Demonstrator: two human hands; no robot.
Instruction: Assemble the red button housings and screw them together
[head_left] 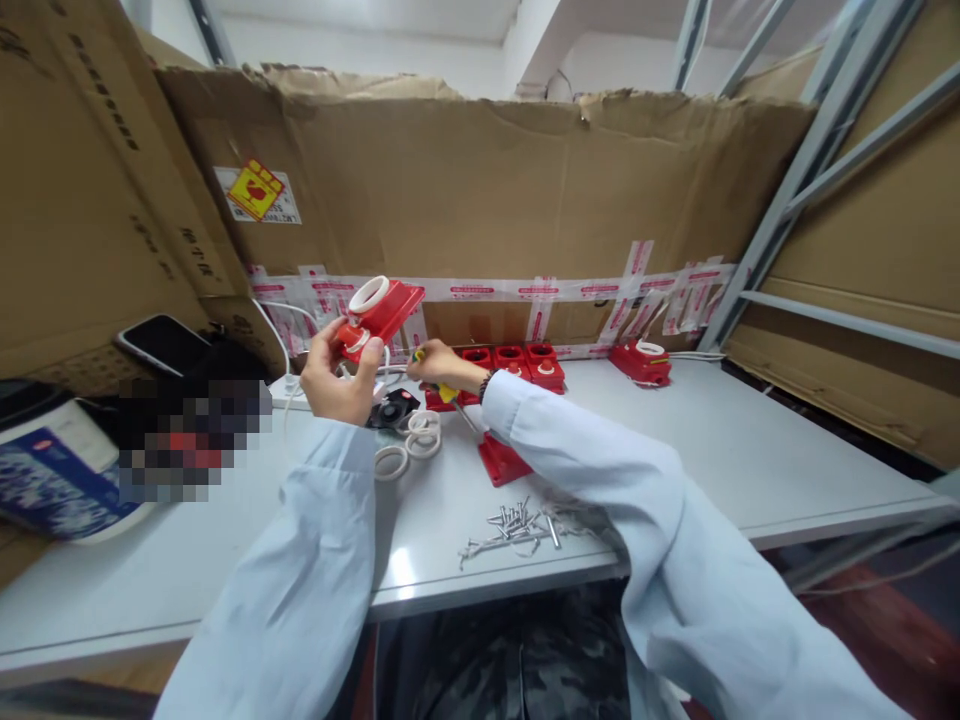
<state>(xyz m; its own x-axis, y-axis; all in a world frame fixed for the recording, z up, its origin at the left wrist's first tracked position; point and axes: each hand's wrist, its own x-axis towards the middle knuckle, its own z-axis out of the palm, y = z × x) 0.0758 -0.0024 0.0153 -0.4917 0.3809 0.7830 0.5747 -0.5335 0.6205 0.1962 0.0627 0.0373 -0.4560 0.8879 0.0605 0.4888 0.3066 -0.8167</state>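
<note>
Raised above the table, my left hand grips a red plastic housing with a white ring on top. Just to the right, my right hand is closed around a screwdriver with a yellow and dark handle. Its metal shaft points down to the right, away from the held housing. What the right fingertips touch is hard to make out. Below the hands lie loose white rings and a small black part. A red plastic piece rests partly behind my right sleeve.
Loose screws are heaped near the table's front edge. Several red housings line the back, and another red housing with wires sits farther right. A white-and-blue tub and a phone are at left. A cardboard wall closes the back.
</note>
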